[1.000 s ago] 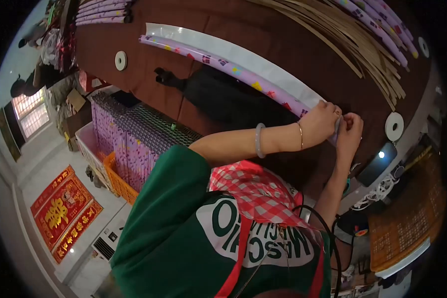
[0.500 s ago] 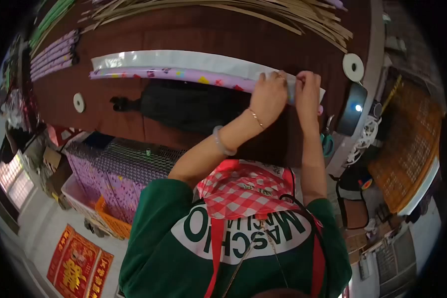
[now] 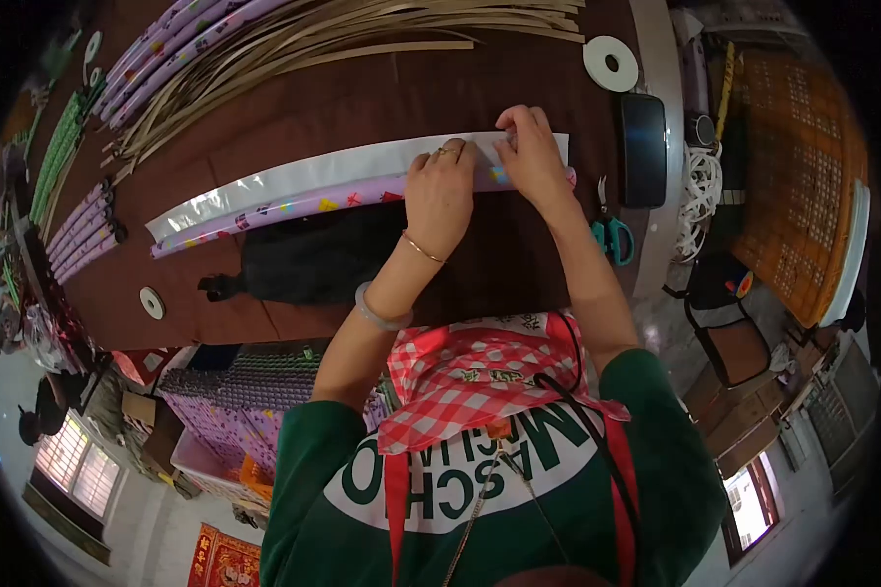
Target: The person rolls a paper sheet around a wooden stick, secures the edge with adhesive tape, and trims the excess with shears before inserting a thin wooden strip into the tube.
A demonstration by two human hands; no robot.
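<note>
A long lilac roll with a colourful print [image 3: 299, 207] lies across the table, its wide white flap [image 3: 294, 168] spread flat along the far side. My left hand [image 3: 442, 186] rests on it right of the middle, fingers curled together over the flap and roll; what the fingertips grip is hidden. Close to the right end, my right hand [image 3: 536, 157] is over the flap, thumb and forefinger bent with a gap between them. Under the near side of the roll is a black cloth-like item [image 3: 308, 259].
Thin tan strips [image 3: 294, 49] and lilac rolls [image 3: 166, 49] lie at the back. On the right are a white tape roll [image 3: 597, 64], a phone [image 3: 643, 147] and teal-handled scissors [image 3: 614, 240]. A smaller tape roll [image 3: 152, 303] sits at left.
The view has shifted, so the table's right side shows further left. My hands remain near the roll's right end; my right thumb and forefinger look further apart.
</note>
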